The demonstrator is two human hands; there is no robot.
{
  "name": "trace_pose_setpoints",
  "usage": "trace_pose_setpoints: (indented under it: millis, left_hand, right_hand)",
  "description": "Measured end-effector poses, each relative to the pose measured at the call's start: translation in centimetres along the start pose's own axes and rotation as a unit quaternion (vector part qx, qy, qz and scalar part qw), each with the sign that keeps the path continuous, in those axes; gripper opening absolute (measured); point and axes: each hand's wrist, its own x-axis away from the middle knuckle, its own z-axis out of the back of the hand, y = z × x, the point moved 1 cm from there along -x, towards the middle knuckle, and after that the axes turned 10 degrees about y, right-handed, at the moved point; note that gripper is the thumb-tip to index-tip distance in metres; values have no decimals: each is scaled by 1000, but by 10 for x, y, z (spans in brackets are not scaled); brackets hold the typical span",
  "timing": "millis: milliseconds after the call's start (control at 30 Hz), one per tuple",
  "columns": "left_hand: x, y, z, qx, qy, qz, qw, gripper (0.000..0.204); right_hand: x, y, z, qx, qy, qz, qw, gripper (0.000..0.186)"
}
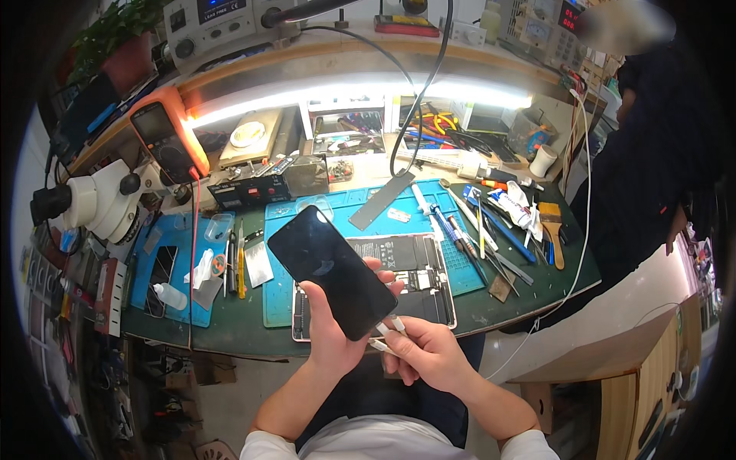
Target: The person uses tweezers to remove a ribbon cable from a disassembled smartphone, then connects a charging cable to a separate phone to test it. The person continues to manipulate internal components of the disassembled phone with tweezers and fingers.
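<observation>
My left hand (pixel 337 331) is closed around a black smartphone (pixel 326 264), held tilted above the bench with its dark screen facing up. My right hand (pixel 433 353) pinches white cable plugs (pixel 396 325) at the phone's lower end. Whether a plug sits inside the port cannot be made out. Beneath the phone lies an opened tablet (pixel 418 268), its battery and circuit board bare, partly covered by the phone and my left hand. The tablet rests on a blue repair mat (pixel 276 299).
Several tweezers, pens and a brush (pixel 550 230) crowd the right side. A grey flat strip (pixel 377 203) lies behind the tablet. To the left are another phone (pixel 162 268), a white bottle (pixel 170 296), a multimeter (pixel 167 138) and a microscope (pixel 96 203). A person in dark clothes (pixel 652 153) stands at right.
</observation>
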Motion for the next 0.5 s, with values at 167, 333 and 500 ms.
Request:
trace_pose_setpoints:
  millis: [167, 333, 500]
  left_hand:
    - [1, -4, 1, -22, -45, -26, 998, 98]
    - [0, -20, 7, -14, -55, -14, 998, 101]
    - [1, -24, 19, 4, -39, -3, 999, 101]
  right_hand:
    - [4, 2, -2, 16, 22, -5, 1000, 28]
    - [4, 6, -2, 4, 24, -15, 1000, 27]
    - [3, 12, -5, -10, 16, -14, 1000, 25]
